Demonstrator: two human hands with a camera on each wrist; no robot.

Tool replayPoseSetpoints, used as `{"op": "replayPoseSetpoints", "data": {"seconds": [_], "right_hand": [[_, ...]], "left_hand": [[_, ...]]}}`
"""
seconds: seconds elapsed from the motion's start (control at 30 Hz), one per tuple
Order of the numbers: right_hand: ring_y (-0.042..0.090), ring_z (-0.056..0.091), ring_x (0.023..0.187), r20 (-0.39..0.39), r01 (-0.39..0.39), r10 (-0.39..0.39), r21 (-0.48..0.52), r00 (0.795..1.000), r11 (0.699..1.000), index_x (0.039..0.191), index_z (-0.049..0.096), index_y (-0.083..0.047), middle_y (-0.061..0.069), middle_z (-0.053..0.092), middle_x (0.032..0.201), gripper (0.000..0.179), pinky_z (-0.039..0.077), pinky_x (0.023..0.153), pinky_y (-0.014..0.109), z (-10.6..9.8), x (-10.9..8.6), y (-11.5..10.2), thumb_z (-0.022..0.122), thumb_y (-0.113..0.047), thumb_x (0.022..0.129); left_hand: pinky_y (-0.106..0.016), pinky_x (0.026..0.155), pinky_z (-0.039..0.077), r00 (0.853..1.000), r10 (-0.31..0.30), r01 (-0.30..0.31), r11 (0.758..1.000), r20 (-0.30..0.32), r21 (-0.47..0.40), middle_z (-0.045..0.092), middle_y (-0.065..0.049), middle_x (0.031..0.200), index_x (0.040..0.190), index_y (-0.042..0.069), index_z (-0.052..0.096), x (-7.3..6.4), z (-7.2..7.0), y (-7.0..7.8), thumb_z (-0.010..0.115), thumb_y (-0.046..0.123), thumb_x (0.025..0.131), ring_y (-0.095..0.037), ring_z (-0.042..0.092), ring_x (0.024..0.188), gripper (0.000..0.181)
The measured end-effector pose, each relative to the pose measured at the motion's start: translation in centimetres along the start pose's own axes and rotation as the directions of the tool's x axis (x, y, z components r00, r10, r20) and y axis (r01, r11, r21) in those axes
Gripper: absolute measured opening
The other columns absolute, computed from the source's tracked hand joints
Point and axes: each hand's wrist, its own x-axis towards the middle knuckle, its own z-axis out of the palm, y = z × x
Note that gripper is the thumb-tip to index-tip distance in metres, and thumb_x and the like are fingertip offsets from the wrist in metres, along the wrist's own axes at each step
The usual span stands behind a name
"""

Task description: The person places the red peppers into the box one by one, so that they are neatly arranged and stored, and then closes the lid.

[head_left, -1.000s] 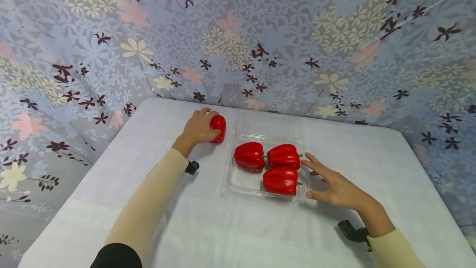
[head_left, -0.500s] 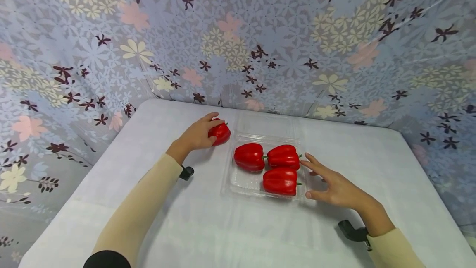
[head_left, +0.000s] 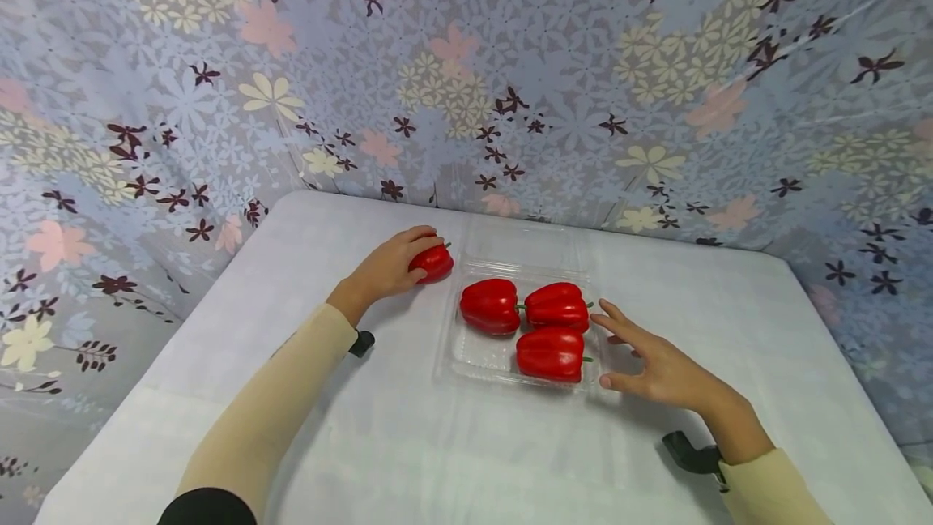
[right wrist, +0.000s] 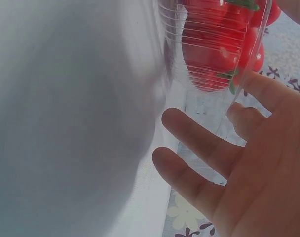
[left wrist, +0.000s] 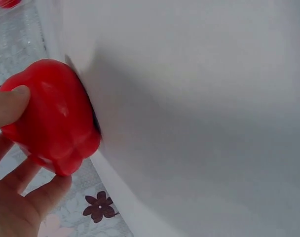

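My left hand [head_left: 391, 264] holds a red bell pepper [head_left: 436, 264] at the table's back left, thumb on the near side and fingers round the far side. In the left wrist view the pepper [left wrist: 54, 116] lies against the white table surface. Three more red bell peppers [head_left: 489, 307] lie in a clear plastic clamshell box [head_left: 481, 356], two side by side at the back and one at the front right. Beside the box's right edge is my right hand [head_left: 656, 371], fingers spread and holding nothing. One fingertip appears to touch the rim in the right wrist view.
Behind the box its clear lid [head_left: 525, 245] lies folded back on the white-covered table [head_left: 408, 444]. A flower-patterned cloth [head_left: 466, 87] rises along the back and sides. A dark wrist camera [head_left: 692, 456] sits under the right wrist.
The left hand has turned the pepper from lengthwise to slanted, its green stem now showing at the far right, and has shifted slightly toward the box. The right hand stays where it was.
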Motion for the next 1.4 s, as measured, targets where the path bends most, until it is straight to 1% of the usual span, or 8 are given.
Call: {"op": "replayPoseSetpoints", "data": {"seconds": [0.13, 0.27, 0.63, 0.8, 1.0, 1.17, 1.27, 1.4], "right_hand": [[0.038, 0.059, 0.122, 0.005, -0.008, 0.008, 0.001, 1.000, 1.000, 0.156, 0.032, -0.020, 0.020, 0.019, 0.165, 0.084, 0.051, 0.090, 0.068, 0.1, 0.0, 0.1, 0.075, -0.034, 0.085], [0.038, 0.059, 0.122, 0.007, -0.012, 0.012, 0.004, 1.000, 1.000, 0.156, 0.031, -0.020, 0.020, 0.019, 0.165, 0.085, 0.051, 0.091, 0.068, 0.1, 0.1, 0.1, 0.076, -0.034, 0.085], [0.038, 0.058, 0.123, 0.006, -0.009, 0.009, 0.011, 1.000, 1.000, 0.156, 0.031, -0.019, 0.020, 0.019, 0.165, 0.085, 0.050, 0.092, 0.068, -0.1, 0.0, 0.0, 0.076, -0.032, 0.085], [0.038, 0.058, 0.122, 0.008, -0.011, 0.011, 0.006, 1.000, 1.000, 0.156, 0.031, -0.019, 0.021, 0.019, 0.165, 0.085, 0.050, 0.093, 0.067, -0.1, 0.0, -0.1, 0.076, -0.033, 0.085], [0.038, 0.058, 0.123, 0.010, -0.015, 0.015, 0.006, 1.000, 1.000, 0.156, 0.030, -0.019, 0.020, 0.018, 0.165, 0.085, 0.049, 0.094, 0.067, -0.1, -0.1, 0.0, 0.076, -0.033, 0.086], [0.038, 0.059, 0.122, 0.004, -0.007, 0.007, 0.000, 1.000, 1.000, 0.156, 0.030, -0.019, 0.019, 0.018, 0.165, 0.086, 0.050, 0.093, 0.066, 0.0, 0.0, 0.2, 0.076, -0.033, 0.085], [0.038, 0.059, 0.122, 0.007, -0.005, 0.005, -0.001, 1.000, 1.000, 0.156, 0.031, -0.018, 0.019, 0.019, 0.165, 0.086, 0.051, 0.093, 0.066, 0.0, 0.1, 0.3, 0.076, -0.033, 0.085], [0.037, 0.060, 0.121, 0.000, 0.007, -0.007, -0.012, 1.000, 1.000, 0.156, 0.031, -0.018, 0.020, 0.020, 0.165, 0.086, 0.052, 0.092, 0.065, 0.0, 0.1, 0.3, 0.077, -0.033, 0.084]], "left_hand": [[-0.051, 0.107, 0.049, 1.000, -0.011, 0.011, 1.000, 0.007, 0.012, 0.040, -0.008, 0.155, 0.146, 0.020, 0.047, 0.1, 0.4, -0.1, 0.074, 0.016, 0.088, -0.033, 0.041, 0.140, 0.064], [-0.050, 0.111, 0.046, 1.000, -0.001, 0.001, 0.999, 0.006, 0.038, 0.039, -0.007, 0.156, 0.148, 0.021, 0.044, 0.1, 0.7, -0.2, 0.071, 0.015, 0.091, -0.032, 0.040, 0.143, 0.064], [-0.050, 0.111, 0.045, 1.000, 0.018, -0.018, 0.999, -0.018, 0.037, 0.039, -0.008, 0.157, 0.150, 0.021, 0.043, -0.2, 0.7, -0.2, 0.070, 0.014, 0.092, -0.032, 0.038, 0.144, 0.064], [-0.051, 0.110, 0.047, 0.999, 0.025, -0.023, 0.999, -0.047, 0.037, 0.041, -0.009, 0.156, 0.149, 0.019, 0.045, -0.4, 0.7, -0.4, 0.069, 0.016, 0.092, -0.033, 0.041, 0.143, 0.062], [-0.051, 0.107, 0.049, 0.995, 0.060, -0.054, 0.996, -0.079, 0.068, 0.043, -0.011, 0.155, 0.148, 0.017, 0.047, -1.0, 0.6, -0.4, 0.068, 0.017, 0.093, -0.033, 0.044, 0.141, 0.058], [-0.052, 0.105, 0.050, 0.993, 0.057, -0.050, 0.996, -0.105, 0.068, 0.044, -0.008, 0.154, 0.147, 0.018, 0.048, -1.5, 0.3, -0.5, 0.068, 0.016, 0.092, -0.031, 0.044, 0.140, 0.058], [-0.052, 0.104, 0.051, 0.991, 0.081, -0.072, 0.994, -0.110, 0.083, 0.045, -0.008, 0.153, 0.146, 0.018, 0.049, -2.0, -0.2, -0.3, 0.068, 0.015, 0.092, -0.032, 0.045, 0.139, 0.057], [-0.051, 0.102, 0.053, 0.984, 0.129, -0.118, 0.989, -0.124, 0.086, 0.047, -0.009, 0.151, 0.144, 0.017, 0.052, -2.7, -1.4, 0.2, 0.070, 0.014, 0.090, -0.032, 0.047, 0.136, 0.057]]}}
